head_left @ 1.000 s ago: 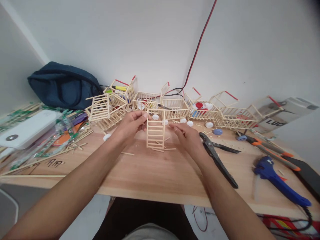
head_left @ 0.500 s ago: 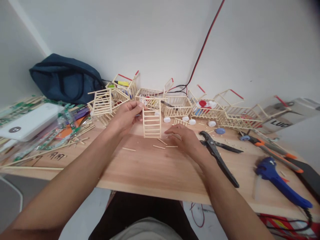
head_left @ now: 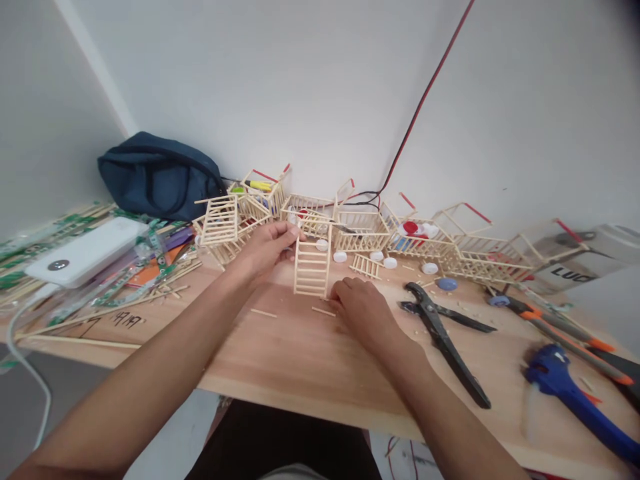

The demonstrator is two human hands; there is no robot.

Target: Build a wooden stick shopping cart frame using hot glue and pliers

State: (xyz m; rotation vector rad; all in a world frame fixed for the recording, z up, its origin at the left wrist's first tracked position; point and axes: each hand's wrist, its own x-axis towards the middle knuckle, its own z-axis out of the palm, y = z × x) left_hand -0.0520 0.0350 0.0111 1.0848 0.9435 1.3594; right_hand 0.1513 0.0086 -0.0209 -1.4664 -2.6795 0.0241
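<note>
Wooden carts (head_left: 493, 263) stand behind the hands (head_left: 273, 245), black pliers (head_left: 441, 328) rightward.

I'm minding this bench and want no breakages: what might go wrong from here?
The thin stick frame, held near its top by the left hand, might crack if pinched hard. The right hand, close to the frame's lower end, could nudge it or scatter the loose stick nearby. The right forearm could also catch the black pliers beside it.
</note>
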